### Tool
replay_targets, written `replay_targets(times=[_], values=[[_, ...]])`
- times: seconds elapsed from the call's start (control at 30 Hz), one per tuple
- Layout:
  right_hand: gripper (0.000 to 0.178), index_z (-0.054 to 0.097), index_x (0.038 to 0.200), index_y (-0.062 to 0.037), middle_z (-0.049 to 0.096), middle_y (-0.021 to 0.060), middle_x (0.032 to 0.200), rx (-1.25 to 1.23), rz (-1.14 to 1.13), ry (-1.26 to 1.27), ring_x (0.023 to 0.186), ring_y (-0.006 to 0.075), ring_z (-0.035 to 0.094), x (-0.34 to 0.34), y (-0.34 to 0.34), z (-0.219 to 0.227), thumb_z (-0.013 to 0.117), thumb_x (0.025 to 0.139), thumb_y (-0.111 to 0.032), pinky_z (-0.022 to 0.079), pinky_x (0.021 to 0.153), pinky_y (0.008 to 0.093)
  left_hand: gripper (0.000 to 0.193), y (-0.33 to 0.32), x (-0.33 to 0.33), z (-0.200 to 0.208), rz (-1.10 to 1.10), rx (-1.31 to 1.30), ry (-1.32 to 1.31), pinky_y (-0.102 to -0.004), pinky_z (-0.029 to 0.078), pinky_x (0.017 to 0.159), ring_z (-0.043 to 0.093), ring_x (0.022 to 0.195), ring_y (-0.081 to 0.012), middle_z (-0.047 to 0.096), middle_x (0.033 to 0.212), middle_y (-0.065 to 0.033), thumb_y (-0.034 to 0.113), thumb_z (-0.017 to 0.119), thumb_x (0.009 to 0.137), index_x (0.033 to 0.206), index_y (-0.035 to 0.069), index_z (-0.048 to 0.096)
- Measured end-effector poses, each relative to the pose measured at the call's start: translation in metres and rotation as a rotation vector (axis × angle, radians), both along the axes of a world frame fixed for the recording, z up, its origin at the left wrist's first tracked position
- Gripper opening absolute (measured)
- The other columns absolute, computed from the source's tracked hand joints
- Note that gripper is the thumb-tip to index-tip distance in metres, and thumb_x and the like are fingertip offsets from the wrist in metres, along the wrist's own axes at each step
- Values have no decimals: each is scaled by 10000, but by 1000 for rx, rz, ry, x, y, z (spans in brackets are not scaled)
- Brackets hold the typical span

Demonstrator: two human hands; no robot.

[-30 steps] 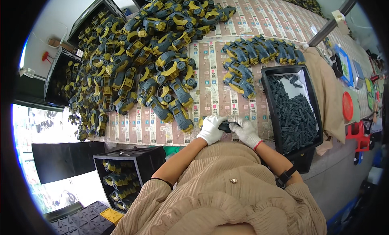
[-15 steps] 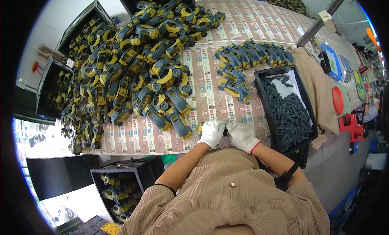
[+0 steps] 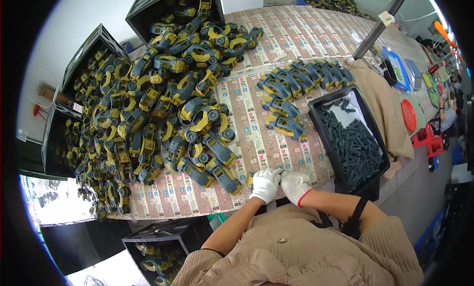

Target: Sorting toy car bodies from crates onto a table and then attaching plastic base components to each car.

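Note:
My left hand [image 3: 266, 185], in a white glove, is closed at the near table edge. A sliver of yellow and dark grey shows beside it, matching the toy cars; most of this toy car [image 3: 250, 179] is hidden under the glove. My right hand [image 3: 296, 184], gloved in white with a red cuff edge, is closed against the left one, fingertips meeting. What its fingers pinch is hidden. Beyond the hands, a curved row of yellow-and-grey toy cars [image 3: 285, 123] stands on the table. To the right, a black tray [image 3: 323, 138] holds small dark grey plastic parts [image 3: 353, 148].
A large heap of toy cars [image 3: 143, 98] covers the table's left side, spilling from black crates [image 3: 143, 14]. Another black crate [image 3: 190, 231] with cars stands below the near edge. Brown cloth [image 3: 380, 103] lies right of the tray. A slanted metal post [image 3: 368, 45] rises behind it.
The view has shifted, so the table and tray sit lower in the picture. My hands stay close together at the near edge, both closed.

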State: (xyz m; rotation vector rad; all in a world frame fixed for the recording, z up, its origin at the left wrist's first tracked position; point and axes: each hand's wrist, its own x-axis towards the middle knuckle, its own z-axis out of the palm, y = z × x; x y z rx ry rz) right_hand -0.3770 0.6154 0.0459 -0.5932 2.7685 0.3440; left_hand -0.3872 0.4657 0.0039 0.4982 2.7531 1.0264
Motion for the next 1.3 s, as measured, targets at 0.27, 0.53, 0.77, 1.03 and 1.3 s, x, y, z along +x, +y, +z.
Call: replay_targets(times=[0.27,0.53,0.77,1.03,1.3], values=[[211,671,1022,-24,743,219,936,-190,-173,-202,849,354,754,-11,1,34,503,955,-132,586,691,487,337,-4,-4,1,-3,-31,-2,-489,464,905,653,988,-362,708,1039,-136,302,578,965,1265,200,693],[212,643,1067,-2,739,231,899,-266,-484,17,833,402,741,-74,74,21,512,961,-131,576,742,527,395,-82,2,32,346,-26,510,-460,543,865,668,1000,-377,703,1076,-151,-35,658,696,1076,68,696],[351,606,1219,-39,686,221,1163,-608,-571,81,1140,411,639,-61,121,48,619,941,-253,509,992,483,479,-167,-8,40,-104,-417,303,-515,507,980,588,1208,-455,615,1313,-239,13,660,728,1184,153,700],[237,692,1134,-90,688,210,1165,-585,-841,451,1121,398,643,-57,281,7,616,917,-146,525,963,472,255,-95,-14,38,-91,-302,312,-509,487,767,642,890,-374,664,912,-134,162,765,668,896,116,663],[279,707,1180,-148,690,141,1252,-454,-832,333,1171,380,641,-138,339,-37,549,951,-139,513,1009,455,452,-21,8,3,114,-277,202,-482,523,803,653,921,-352,663,953,-130,249,858,633,1055,157,726]])
